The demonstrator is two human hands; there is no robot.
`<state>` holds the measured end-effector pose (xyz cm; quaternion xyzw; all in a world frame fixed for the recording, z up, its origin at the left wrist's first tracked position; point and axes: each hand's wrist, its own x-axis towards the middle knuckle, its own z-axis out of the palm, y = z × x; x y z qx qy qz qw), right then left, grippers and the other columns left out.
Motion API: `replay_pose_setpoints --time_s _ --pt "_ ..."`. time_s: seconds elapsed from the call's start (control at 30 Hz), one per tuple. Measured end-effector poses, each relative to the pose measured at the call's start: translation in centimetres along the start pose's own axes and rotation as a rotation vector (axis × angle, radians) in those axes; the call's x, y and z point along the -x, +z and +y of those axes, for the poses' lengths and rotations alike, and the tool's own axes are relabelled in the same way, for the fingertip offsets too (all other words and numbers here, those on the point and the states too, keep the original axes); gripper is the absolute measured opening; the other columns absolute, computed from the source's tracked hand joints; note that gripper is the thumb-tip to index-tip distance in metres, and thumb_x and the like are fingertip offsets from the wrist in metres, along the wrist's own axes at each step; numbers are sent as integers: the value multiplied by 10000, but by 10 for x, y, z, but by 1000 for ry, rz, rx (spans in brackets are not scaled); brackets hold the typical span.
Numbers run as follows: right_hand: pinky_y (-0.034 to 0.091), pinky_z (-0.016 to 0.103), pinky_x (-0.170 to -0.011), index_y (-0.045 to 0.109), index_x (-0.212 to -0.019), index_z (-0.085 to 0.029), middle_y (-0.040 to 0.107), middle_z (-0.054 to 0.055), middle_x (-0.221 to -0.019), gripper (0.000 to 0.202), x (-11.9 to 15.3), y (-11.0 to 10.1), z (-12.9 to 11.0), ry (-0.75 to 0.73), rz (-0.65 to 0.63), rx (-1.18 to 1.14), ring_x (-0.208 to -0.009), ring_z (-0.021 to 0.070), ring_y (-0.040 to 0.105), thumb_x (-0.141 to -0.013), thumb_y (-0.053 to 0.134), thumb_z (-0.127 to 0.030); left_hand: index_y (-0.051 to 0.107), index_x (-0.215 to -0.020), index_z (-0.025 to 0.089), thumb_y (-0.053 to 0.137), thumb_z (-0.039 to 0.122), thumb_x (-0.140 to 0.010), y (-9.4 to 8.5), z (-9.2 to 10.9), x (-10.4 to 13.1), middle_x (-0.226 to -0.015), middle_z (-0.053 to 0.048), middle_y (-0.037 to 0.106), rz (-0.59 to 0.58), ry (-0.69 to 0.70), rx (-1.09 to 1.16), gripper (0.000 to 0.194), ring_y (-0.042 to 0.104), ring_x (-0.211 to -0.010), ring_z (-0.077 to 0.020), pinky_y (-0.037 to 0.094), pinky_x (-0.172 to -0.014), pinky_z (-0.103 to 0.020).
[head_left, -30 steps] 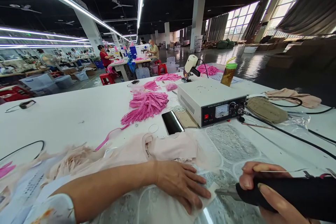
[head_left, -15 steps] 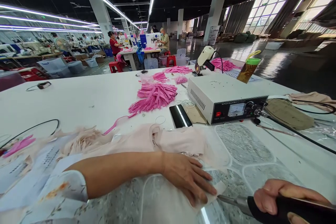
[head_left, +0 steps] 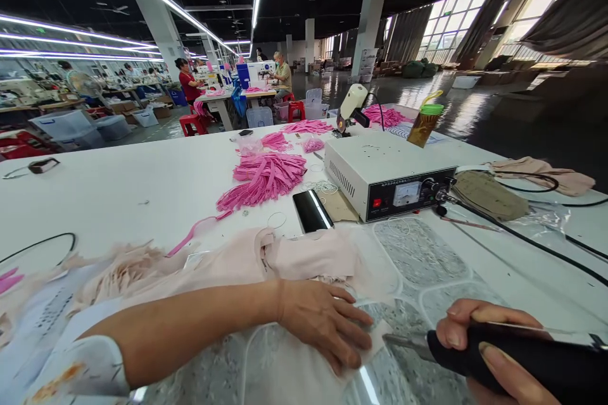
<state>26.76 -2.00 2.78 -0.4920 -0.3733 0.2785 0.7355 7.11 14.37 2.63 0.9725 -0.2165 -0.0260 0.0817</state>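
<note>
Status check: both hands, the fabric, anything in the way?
Left hand flat on pale pink fabric piece. Right hand grips black handheld tool, metal tip at the fabric's edge. Black phone lies clear.

The right hand (head_left: 484,348) sits higher in view than half a second ago, when only its upper knuckles and thumb showed at the bottom edge; thumb, forefinger and a painted nail are now visible around the black handheld tool (head_left: 517,361). The tool's metal tip (head_left: 403,342) lies closer to the fingertips of the left hand (head_left: 323,323), just beside the corner of the white fabric piece (head_left: 375,338) under that hand. The left hand's fingers are marginally more drawn together than a second ago. The whole scene has shifted slightly as the head camera turned; the control box (head_left: 384,174) appears further left than half a second ago.
</note>
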Motion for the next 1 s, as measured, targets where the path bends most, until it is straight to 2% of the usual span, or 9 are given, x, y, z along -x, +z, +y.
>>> replay_pose_setpoints --time_s 0.2,0.33,0.47,0.57,0.77,0.87,1.0 --pt "546 320 -609 617 -810 -233 579 50 -763 115 -8 3 -8 20 -44 45 -640 195 594 -768 659 -331 634 -807 276 397 384 -994 2 -1 1 -1149 15 647 119 107 -148 320 480 -1274 -153 353 -1067 -261" --pt "549 325 -576 608 -815 -237 582 42 -769 100 -8 -2 -4 -4 -62 22 -594 181 584 -769 649 -316 663 -829 251 435 308 -985 -1 -2 -1 -1122 -20 654 118 166 -176 282 493 -1269 -172 389 -1047 -239" --pt "541 303 -578 602 -799 -240 570 25 -710 112 -6 -3 -1 -9 -6 6 -594 167 566 -748 659 -321 675 -882 200 559 300 -924 -9 -2 -4 -1143 -67 630 16 181 -82 159 474 -1286 -209 340 -1106 -255" --pt "534 298 -614 596 -807 -250 569 24 -711 156 -5 -3 3 23 10 31 -652 174 566 -726 684 -350 667 -846 196 591 235 -899 -13 -1 -5 -1136 -62 615 -51 130 53 101 473 -1285 -193 292 -1131 -231" --pt "541 441 -611 574 -839 -274 553 36 -782 316 -1 1 13 33 22 -64 -675 233 579 -669 715 -500 629 -706 203 654 151 -831 -15 0 -7 -1065 -36 599 -44 33 323 137 475 -1280 -158 262 -1118 -173" --pt "535 441 -590 574 -844 -277 554 43 -792 342 1 1 16 24 -11 -83 -673 238 580 -657 720 -523 628 -720 208 628 141 -845 -14 -2 -7 -1063 -32 578 -80 28 353 142 450 -1297 -152 247 -1121 -172" --pt "525 403 -517 584 -859 -281 552 41 -780 301 4 -7 20 12 -67 -95 -603 213 566 -681 717 -484 640 -732 196 592 119 -856 -9 -4 -6 -1011 -50 567 4 101 334 154 489 -1250 -164 276 -1102 -168"
